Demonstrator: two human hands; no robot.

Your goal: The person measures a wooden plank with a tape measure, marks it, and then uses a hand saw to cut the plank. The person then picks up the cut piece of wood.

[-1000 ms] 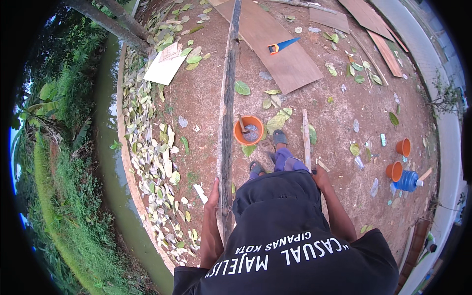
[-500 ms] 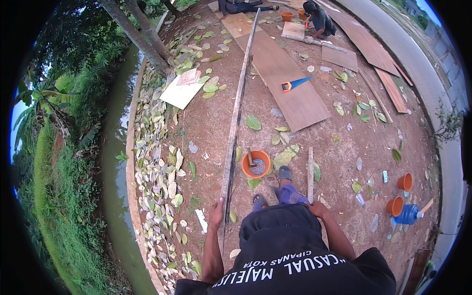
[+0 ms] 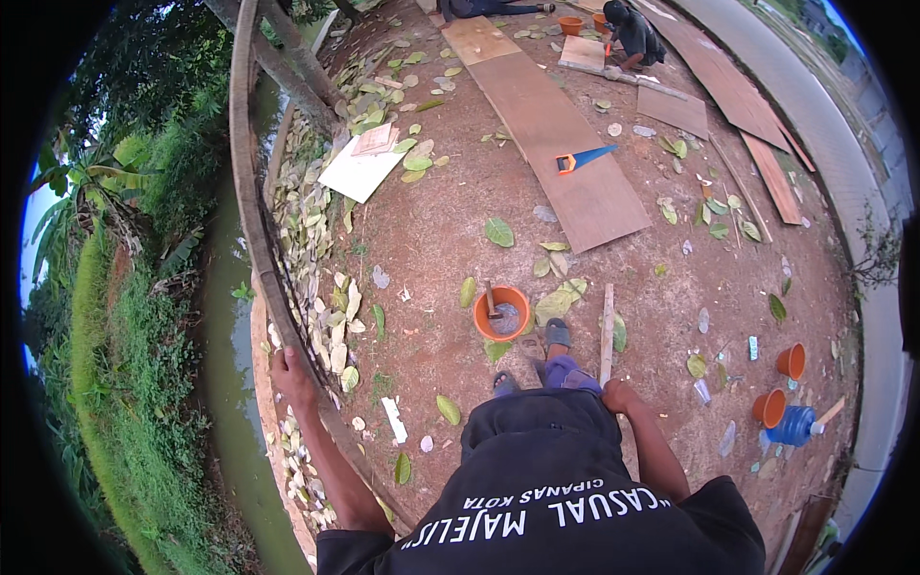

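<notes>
My left hand [image 3: 292, 379] is closed around a long, narrow weathered wooden plank [image 3: 251, 192]. The plank runs past the tree trunk and over the leaf-strewn edge, and its near end passes behind my left forearm. My right hand [image 3: 621, 396] rests at my right side with its fingers curled against my purple trousers [image 3: 567, 374]. What those fingers grip, if anything, is hidden. Just beyond that hand is a short wooden strip [image 3: 607, 331]. In front of my feet stands an orange bucket [image 3: 502, 314] with a hammer [image 3: 491, 299] in it.
A handsaw [image 3: 585, 160] lies on a long plywood sheet [image 3: 556, 134]. To the left, a canal [image 3: 235, 383] runs beyond a concrete edge. A co-worker [image 3: 632, 36] crouches at the far right. Orange pots [image 3: 791, 361] and a blue water jug [image 3: 793, 426] lie at right.
My left hand has swung out to the left with the plank, which now reaches over the leafy edge. My right hand stays at my side.
</notes>
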